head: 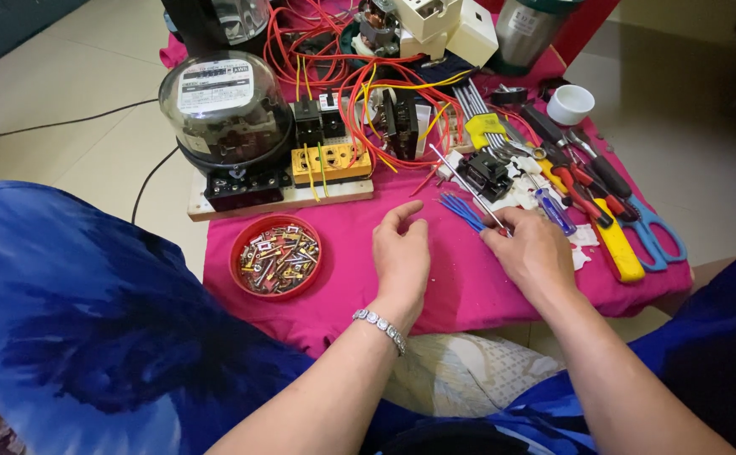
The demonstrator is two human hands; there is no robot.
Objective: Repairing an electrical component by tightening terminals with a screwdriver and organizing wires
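Right fingers: we see our right hand pinched around the lower end of a thin metal rod, which slants up and to the left.
Left fingers: our left hand is released, fingers loosely curled, palm resting on the pink cloth; it grasps nothing.
Rod's place: it lies over the cloth between both hands, just above the blue wires.
Blue wires: a small bunch on the cloth, touching our right fingertips.
Left of the hands: a red bowl of screws.
Behind: a wooden board carrying a round electric meter and red wires.
Right side: blue-handled scissors, a yellow knife, and a white cup.
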